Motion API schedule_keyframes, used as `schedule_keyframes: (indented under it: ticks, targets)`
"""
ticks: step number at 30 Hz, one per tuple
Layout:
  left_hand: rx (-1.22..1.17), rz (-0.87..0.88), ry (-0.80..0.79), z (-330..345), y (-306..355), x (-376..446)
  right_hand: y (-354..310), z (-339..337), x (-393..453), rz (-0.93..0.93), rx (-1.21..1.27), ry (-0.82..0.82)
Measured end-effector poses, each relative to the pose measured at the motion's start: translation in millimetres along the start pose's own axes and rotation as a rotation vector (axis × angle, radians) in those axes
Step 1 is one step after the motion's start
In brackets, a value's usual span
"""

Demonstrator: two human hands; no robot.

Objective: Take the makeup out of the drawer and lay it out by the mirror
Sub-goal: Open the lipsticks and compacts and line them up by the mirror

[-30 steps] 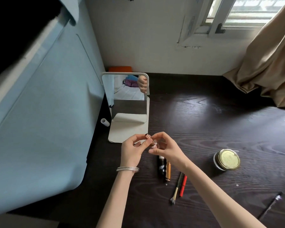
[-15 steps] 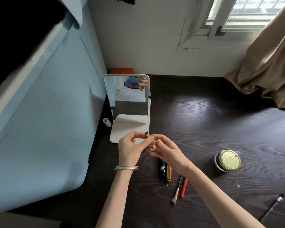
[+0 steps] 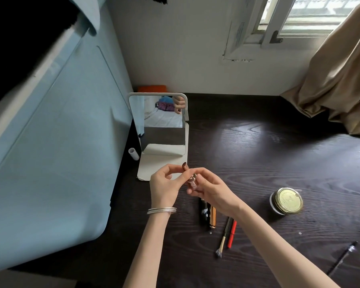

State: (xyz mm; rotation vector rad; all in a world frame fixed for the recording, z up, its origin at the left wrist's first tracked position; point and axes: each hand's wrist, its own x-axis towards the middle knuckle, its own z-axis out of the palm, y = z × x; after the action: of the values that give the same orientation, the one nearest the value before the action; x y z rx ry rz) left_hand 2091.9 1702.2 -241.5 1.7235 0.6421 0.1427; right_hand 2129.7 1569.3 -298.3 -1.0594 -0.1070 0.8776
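Observation:
Both hands hold a small rose-gold lipstick (image 3: 192, 179) just in front of the white standing mirror (image 3: 162, 123). My left hand (image 3: 164, 183) pinches its upper part, where a dark tip shows at the top. My right hand (image 3: 211, 189) grips its lower end. On the dark desk below my hands lie a black tube (image 3: 204, 213), a gold tube (image 3: 213, 217), a thin brush (image 3: 223, 239) and a red pencil (image 3: 232, 233), side by side.
A round jar with a gold lid (image 3: 286, 201) stands to the right. A black pen-like stick (image 3: 343, 257) lies at the lower right. A small white cylinder (image 3: 133, 154) rests left of the mirror, beside a blue panel (image 3: 56, 152). A beige curtain (image 3: 341, 80) hangs at the far right.
The lipstick and both hands have stayed at the same spot before the mirror; my right fingers have slid lower along it. The view has tilted down slightly.

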Motion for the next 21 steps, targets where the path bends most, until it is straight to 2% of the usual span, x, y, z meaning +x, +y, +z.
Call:
schedule_keyframes:
  ticks: [2,5,10,12,15,18,21]
  targets:
    - [-0.005,0.004,-0.011,-0.8,1.7,-0.1,-0.3,-0.3,-1.4,0.013,-0.046,0.029]
    - [0.051,0.055,-0.011,-4.3,0.4,2.8,-3.1,-2.0,-3.1,-0.034,-0.26,0.044]
    - [0.306,0.258,-0.057,-10.0,1.1,5.3,-5.2,5.2,2.7,-0.226,-0.628,0.191]
    - [0.369,0.347,-0.064,-9.3,5.2,3.0,-7.6,6.6,4.1,-0.249,-0.646,0.193]
    - [0.42,0.415,-0.022,-8.9,7.9,1.9,-10.4,3.8,2.5,-0.163,-0.555,0.087]
    - [0.445,0.397,0.01,-9.2,6.5,2.9,-11.7,4.6,1.9,-0.147,-0.542,0.047]
    - [0.422,0.329,0.017,-8.7,7.2,0.3,-13.5,8.4,3.5,-0.176,-0.587,0.09]
